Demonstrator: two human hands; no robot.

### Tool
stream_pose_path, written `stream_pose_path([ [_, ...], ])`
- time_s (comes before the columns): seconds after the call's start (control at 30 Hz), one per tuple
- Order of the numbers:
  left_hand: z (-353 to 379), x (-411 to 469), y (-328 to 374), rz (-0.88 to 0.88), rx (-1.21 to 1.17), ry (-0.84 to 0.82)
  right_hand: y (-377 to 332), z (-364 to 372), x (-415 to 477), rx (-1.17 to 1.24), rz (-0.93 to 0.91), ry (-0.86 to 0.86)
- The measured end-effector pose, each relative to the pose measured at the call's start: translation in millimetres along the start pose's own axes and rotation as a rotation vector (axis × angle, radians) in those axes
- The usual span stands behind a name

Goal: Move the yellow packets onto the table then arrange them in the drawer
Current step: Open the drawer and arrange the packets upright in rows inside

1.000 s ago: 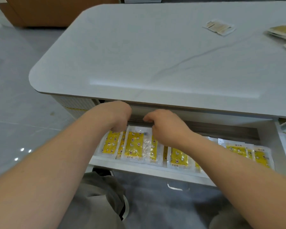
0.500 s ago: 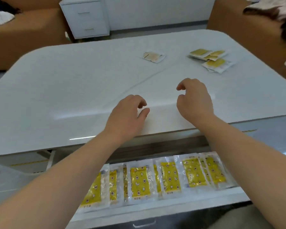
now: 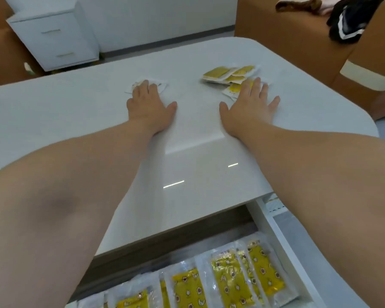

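At upper centre of the frame, on the tabletop (image 3: 76, 112), the left hand (image 3: 150, 105) lies flat on 1 pale packet (image 3: 161, 85), and the right hand (image 3: 250, 107) rests straight fingers (image 3: 257, 84) on a heap of about 4 yellow packets (image 3: 225, 74); neither hand grips anything. The step looks like gathering these for the drawer (image 3: 282, 241) at the bottom, where at least 6 drawer packets (image 3: 228, 278) lie in a row. Next, the thin packets need sliding or pinching up.

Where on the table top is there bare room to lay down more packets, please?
The table is bare left of the left hand, and in the strip between it and the right hand, down to the drawer. It is crowded at the far right, where yellow packets cluster by the right hand. A pale packet lies under the left hand.
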State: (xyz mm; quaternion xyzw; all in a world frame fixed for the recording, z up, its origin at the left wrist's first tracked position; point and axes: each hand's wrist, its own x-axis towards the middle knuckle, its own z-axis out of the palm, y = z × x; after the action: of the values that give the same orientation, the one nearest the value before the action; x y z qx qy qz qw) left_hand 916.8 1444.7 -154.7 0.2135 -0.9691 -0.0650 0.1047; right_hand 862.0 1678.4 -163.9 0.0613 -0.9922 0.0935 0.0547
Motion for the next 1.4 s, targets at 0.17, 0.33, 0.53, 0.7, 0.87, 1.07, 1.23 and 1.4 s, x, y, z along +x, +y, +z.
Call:
stream_pose_path([
  [0.17,13.5,32.5,-2.0,-0.098,0.018,-0.078,2.2,6.7,7.8,-0.01,0.023,-0.026],
  [0.33,8.3,16.1,5.5,-0.038,0.131,-0.028,0.8,1.6,5.1,-0.081,0.017,0.029],
  [0.53,-6.3,-53.8,2.4,0.046,0.112,-0.06,0.9,-5.3,-5.6,0.0,-0.065,0.01],
  [0.7,-35.3,-129.0,-5.9,0.137,0.206,-0.081,-1.9,-12.8,-55.5,0.027,-0.132,-0.019],
  [0.87,-64.5,-206.4,-26.2,0.166,0.199,-0.136,-6.0,-28.2,-135.3,-0.013,-0.242,-0.11],
  [1.07,-93.8,-288.7,-58.7,0.198,0.172,-0.178,-37.7,-54.8,-228.0,0.046,-0.439,-0.168],
  [1.23,-96.7,-324.3,-81.6,0.23,0.179,-0.131,-55.3,-61.4,-246.1,0.107,-0.522,-0.13],
  [1.4,-108.4,-321.7,-74.0,0.157,0.146,-0.164,-59.0,-58.9,-239.6,0.095,-0.308,-0.298],
])
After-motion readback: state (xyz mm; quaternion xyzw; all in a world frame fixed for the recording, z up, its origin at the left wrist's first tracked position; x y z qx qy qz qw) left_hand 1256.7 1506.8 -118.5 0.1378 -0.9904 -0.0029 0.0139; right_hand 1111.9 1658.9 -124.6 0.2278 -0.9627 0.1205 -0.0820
